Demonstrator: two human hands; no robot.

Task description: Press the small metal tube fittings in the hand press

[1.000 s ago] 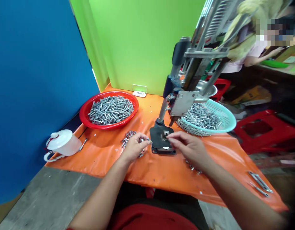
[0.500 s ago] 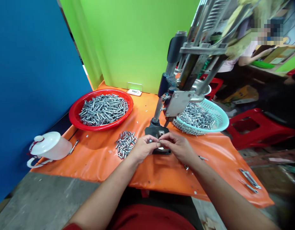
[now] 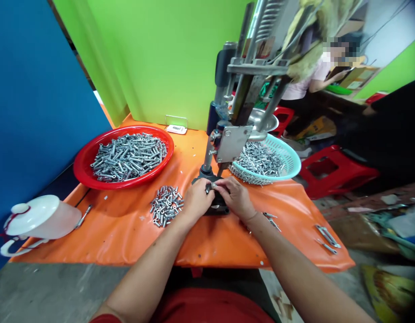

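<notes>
Hands [image 3: 198, 202] [image 3: 237, 200], two, at one press base [image 3: 218, 209]

We count two hands at the desk [image 3: 227, 251], the left hand [image 3: 197, 202] and the right hand [image 3: 236, 199], with one small metal part [image 3: 211, 186] between their fingertips. There is one hand press [image 3: 232, 143]. Of containers we count four: one red bowl [image 3: 82, 167], one teal basket [image 3: 291, 157], one steel bowl [image 3: 261, 122] and one white lidded cup [image 3: 39, 220]. The metal parts in the red bowl and the basket are far too many to count. We see one loose heap of small parts [image 3: 167, 206], again too many to number. There is one clear card stand [image 3: 176, 125], two red stools [image 3: 328, 172] and one other person [image 3: 304, 80].
</notes>
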